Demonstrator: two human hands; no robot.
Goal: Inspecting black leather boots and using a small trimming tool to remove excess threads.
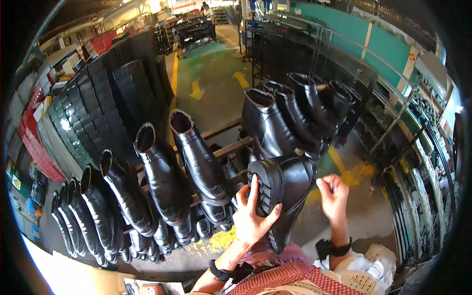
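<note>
The left hand covers part of the held black boot's sole, and its shaft opening faces away.

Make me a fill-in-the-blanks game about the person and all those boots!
1. The left hand holds a boot whose colour is ____.
2. The right hand is ____ the held boot, not touching it.
3. The other boots rest on a ____ with their openings pointing up.
4. The arrows painted on the floor are ____.

Missing words: black; beside; rack; yellow
</note>
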